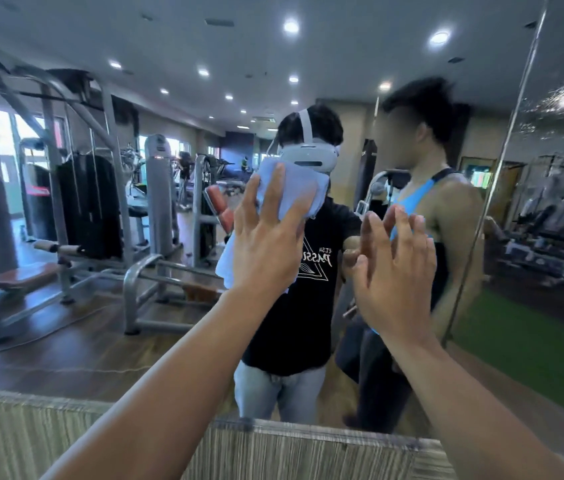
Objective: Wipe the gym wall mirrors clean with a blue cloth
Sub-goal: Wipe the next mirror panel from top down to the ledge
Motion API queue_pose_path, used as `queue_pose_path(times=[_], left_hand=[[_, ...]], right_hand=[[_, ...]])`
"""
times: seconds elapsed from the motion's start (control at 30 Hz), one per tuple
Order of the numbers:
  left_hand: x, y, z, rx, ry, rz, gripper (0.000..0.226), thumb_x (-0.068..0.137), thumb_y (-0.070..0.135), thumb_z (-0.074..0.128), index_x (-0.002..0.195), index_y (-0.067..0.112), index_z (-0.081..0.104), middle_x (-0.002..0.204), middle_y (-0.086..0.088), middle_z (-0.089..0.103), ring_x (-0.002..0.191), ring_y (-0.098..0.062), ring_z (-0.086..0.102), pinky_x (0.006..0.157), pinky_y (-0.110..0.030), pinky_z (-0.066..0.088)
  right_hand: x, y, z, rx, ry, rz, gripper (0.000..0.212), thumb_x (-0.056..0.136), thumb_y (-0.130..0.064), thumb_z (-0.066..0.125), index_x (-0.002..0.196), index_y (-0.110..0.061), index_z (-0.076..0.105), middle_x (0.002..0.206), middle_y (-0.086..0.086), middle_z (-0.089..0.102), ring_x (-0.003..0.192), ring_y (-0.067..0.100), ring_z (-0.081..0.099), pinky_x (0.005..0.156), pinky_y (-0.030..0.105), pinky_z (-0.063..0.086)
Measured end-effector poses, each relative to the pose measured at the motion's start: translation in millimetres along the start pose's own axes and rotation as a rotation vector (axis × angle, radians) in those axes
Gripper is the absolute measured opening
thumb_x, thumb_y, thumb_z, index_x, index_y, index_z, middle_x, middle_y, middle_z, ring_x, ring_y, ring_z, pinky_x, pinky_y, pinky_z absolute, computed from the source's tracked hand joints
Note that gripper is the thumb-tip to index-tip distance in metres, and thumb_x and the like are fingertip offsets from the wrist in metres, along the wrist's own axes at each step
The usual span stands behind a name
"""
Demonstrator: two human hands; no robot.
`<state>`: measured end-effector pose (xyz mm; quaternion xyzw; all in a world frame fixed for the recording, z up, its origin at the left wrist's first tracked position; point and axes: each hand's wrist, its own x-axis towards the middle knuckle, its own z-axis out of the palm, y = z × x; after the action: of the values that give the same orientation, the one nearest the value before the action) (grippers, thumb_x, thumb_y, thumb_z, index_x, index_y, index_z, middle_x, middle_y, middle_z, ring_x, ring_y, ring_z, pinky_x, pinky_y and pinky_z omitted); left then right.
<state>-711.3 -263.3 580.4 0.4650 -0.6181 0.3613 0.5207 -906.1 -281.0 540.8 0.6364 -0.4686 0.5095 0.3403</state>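
Note:
A large wall mirror (107, 299) fills the view and reflects the gym, my own figure and a second person. My left hand (270, 237) lies flat with fingers spread, pressing a light blue cloth (294, 188) against the glass at head height. The cloth bunches above the fingers and hangs down to the left of the palm. My right hand (391, 271) is raised just right of it, fingers apart, holding nothing, close to or touching the glass; I cannot tell which.
A striped wall panel (65, 441) runs below the mirror's lower edge. A vertical metal seam (502, 168) divides this mirror from the panel (557, 237) on the right. Weight machines and a person in a blue top appear only as reflections.

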Motion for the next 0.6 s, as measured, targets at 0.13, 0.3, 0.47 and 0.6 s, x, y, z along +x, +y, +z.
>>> queue_pose_path(times=[0.13, 0.3, 0.47, 0.6], left_hand=[[20, 26, 11, -0.001, 0.025, 0.020, 0.045, 0.097, 0.019, 0.058, 0.141, 0.027, 0.058, 0.159, -0.012, 0.037, 0.142, -0.043, 0.026, 0.112, -0.054, 0.028], [34, 49, 20, 0.047, 0.063, 0.062, 0.045, 0.094, 0.016, 0.061, 0.138, 0.027, 0.060, 0.157, -0.014, 0.040, 0.139, -0.045, 0.033, 0.108, -0.048, 0.024], [45, 65, 29, 0.074, 0.065, 0.091, 0.054, 0.089, 0.011, 0.065, 0.139, 0.029, 0.059, 0.157, -0.013, 0.039, 0.139, -0.040, 0.025, 0.105, -0.049, 0.030], [62, 84, 39, 0.067, 0.065, 0.122, 0.055, 0.088, 0.012, 0.065, 0.139, 0.028, 0.057, 0.158, -0.013, 0.038, 0.141, -0.043, 0.027, 0.107, -0.051, 0.031]], right_hand=[[6, 12, 0, -0.037, 0.058, -0.041, 0.061, 0.092, -0.026, 0.053, 0.153, -0.020, 0.049, 0.164, 0.014, 0.034, 0.150, 0.039, 0.031, 0.118, 0.058, 0.027], [12, 24, 1, -0.011, 0.115, -0.040, 0.061, 0.094, -0.026, 0.048, 0.154, -0.018, 0.046, 0.164, 0.013, 0.034, 0.152, 0.037, 0.028, 0.123, 0.055, 0.020], [38, 46, -1, 0.022, 0.151, -0.034, 0.059, 0.097, -0.027, 0.039, 0.155, -0.016, 0.043, 0.165, 0.014, 0.031, 0.153, 0.037, 0.022, 0.126, 0.050, 0.009], [60, 64, -11, 0.051, 0.194, -0.018, 0.060, 0.095, -0.026, 0.039, 0.154, -0.015, 0.044, 0.164, 0.013, 0.029, 0.152, 0.034, 0.020, 0.125, 0.047, 0.007]])
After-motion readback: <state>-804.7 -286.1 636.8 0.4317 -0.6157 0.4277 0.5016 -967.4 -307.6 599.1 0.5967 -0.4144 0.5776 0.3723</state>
